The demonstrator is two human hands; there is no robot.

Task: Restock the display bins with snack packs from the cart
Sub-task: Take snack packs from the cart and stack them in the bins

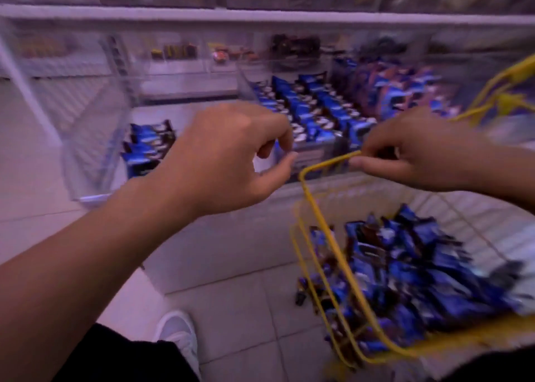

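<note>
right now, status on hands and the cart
Right hand grips yellow wire cart rim. Left hand loosely curled, holding nothing. Blue snack packs heaped in cart. Nothing in the way.

a white shoe (177, 335) stands on the pale floor tiles (246, 309). one small dark pack (301, 296) lies on the tiles.

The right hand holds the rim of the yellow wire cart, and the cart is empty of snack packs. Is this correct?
Not quite. The right hand does hold the rim of the yellow wire cart, but the cart is not empty: the head view shows a pile of blue snack packs inside it.
</note>
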